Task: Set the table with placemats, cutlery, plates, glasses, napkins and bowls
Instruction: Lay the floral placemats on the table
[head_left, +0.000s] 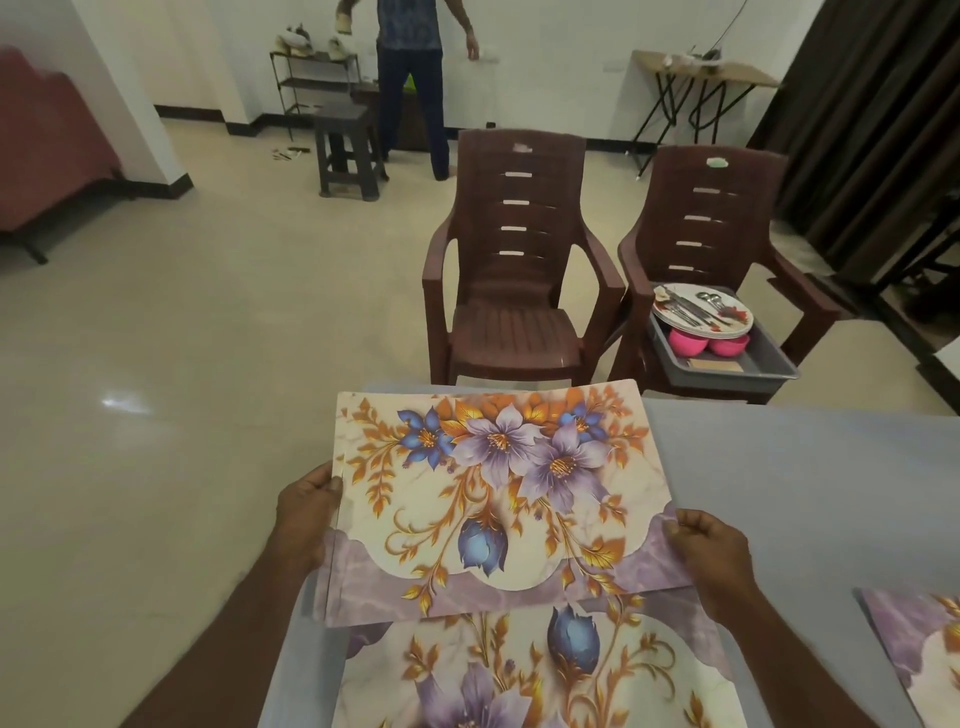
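Floral cream-and-purple placemat (493, 499) held at frame centre above the grey table (789, 483), long axis left to right, purple border toward the camera. Pinched at its side edges by left hand (306, 512) and right hand (709, 545). Below, a second matching placemat (530, 675). Upper right, grey tray (727, 371) with plates (701, 312). No readable writing.

I hold a floral cream-and-purple placemat (498, 499) by its side edges, my left hand (306, 514) and right hand (709, 551) pinching it above the pale grey table (805, 493). A matching mat (535, 675) lies flat beneath it.
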